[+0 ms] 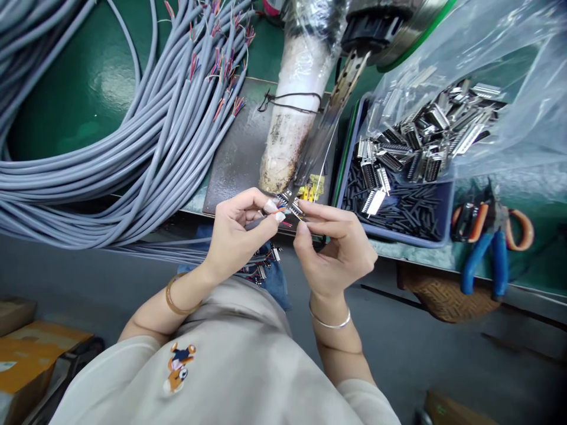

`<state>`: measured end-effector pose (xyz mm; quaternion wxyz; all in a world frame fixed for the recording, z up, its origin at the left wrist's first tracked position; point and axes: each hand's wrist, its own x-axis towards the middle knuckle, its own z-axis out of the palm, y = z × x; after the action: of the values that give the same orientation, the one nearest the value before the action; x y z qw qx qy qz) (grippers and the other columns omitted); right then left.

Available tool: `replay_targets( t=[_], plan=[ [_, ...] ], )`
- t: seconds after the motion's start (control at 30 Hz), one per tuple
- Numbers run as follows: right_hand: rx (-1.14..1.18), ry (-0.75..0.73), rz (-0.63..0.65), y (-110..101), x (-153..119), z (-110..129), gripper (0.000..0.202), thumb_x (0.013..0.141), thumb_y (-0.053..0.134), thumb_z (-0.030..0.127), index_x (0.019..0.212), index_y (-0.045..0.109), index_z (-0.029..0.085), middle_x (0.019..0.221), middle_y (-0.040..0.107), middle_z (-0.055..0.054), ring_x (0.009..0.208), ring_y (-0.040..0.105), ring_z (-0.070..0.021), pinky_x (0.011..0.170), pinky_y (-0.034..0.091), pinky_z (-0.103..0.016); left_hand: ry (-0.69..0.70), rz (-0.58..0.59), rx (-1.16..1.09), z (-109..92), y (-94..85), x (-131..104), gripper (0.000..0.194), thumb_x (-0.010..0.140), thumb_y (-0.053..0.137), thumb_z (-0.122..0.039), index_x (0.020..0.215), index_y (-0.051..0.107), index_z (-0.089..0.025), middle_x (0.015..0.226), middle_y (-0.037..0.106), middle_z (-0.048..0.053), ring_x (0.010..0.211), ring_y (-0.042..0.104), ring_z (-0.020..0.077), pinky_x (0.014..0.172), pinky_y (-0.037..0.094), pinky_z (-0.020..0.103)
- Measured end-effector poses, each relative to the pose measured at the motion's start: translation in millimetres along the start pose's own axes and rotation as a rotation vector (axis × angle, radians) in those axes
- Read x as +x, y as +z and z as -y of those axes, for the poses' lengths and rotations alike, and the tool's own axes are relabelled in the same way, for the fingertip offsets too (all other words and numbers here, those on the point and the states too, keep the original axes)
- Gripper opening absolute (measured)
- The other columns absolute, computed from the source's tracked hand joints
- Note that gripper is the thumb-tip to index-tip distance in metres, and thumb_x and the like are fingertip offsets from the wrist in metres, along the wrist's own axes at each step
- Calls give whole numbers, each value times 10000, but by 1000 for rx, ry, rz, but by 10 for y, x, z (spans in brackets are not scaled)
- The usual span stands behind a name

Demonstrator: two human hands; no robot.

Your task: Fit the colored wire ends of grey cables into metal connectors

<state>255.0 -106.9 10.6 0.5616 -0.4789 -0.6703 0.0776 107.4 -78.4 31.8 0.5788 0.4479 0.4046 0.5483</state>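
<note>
My left hand point(241, 227) is closed on the end of a grey cable point(254, 224), whose stripped coloured wires point(283, 211) fan out past the fingertips. Just beyond them, a small metal multi-pin connector point(291, 202) sits by a yellow fixture point(311, 188) at the bench edge. My right hand point(334, 236) pinches a thin white wire point(297, 216) between thumb and forefinger, close to the connector. Above both hands, a soldering iron with a perforated metal sleeve point(349, 79) points down toward the connector. Fingers partly cover the wire ends.
Many grey cables point(133, 159) lie across the bench at left. A blue bin point(398, 235) at right holds black tubing pieces and a bag of connectors point(414, 139). Blue-handled pliers point(485, 260) lie beside it. A plastic-wrapped tube point(295, 112) extends above my hands. Wired connectors point(261, 268) rest on my lap.
</note>
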Motion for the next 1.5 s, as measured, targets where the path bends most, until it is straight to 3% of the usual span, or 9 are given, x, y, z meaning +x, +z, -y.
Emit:
replay_targets(
  t=[0.1,0.3,0.5,0.57,0.77,1.13,1.5],
  plan=[
    [-80,-41,17,-23,17,16,202,850,758,77,916,647,232,1072,809,-38,925,781,-181,783,661,-331,-19,0,1,2,-14,8,240,709,894,-243,703,668,-162,736,677,-18,578,573,54,563,499,156],
    [-141,-107,41,-28,-48,10,219,841,751,57,895,621,224,1063,819,-43,885,791,-159,745,643,-273,-110,35,-16,35,-67,-7,189,721,837,-168,689,651,-153,723,671,-19,520,522,34,477,436,145],
    [47,109,54,-31,-64,36,188,866,731,72,885,631,230,1028,807,-22,909,777,-163,783,645,-311,-106,0,-29,14,-49,-54,239,711,888,-238,732,666,-153,708,671,-20,467,480,22,426,390,147],
    [61,121,45,-30,-62,48,184,868,732,76,888,638,234,1024,805,-17,918,775,-168,790,646,-326,-73,-15,-22,7,-24,-68,249,728,878,-245,728,645,-159,676,641,-35,447,443,15,421,369,147],
    [2,29,17,-24,-43,47,195,856,743,59,909,656,226,1020,809,-19,919,774,-161,801,635,-312,26,-77,104,18,22,-88,182,751,788,-179,704,612,-172,671,607,-35,501,444,34,462,358,157],
    [-85,-9,19,1,45,25,199,844,772,80,913,677,240,1017,809,-11,902,780,-181,794,648,-342,44,-109,171,7,43,-25,222,760,798,-241,688,597,-183,637,584,-43,496,439,41,459,354,170],
    [-216,-162,25,-35,-51,-17,218,837,786,96,891,627,236,1053,826,-29,869,798,-166,735,643,-274,-102,6,100,-3,-19,-27,149,729,778,-162,706,631,-166,694,629,-19,557,492,54,509,406,168]
  ],
)
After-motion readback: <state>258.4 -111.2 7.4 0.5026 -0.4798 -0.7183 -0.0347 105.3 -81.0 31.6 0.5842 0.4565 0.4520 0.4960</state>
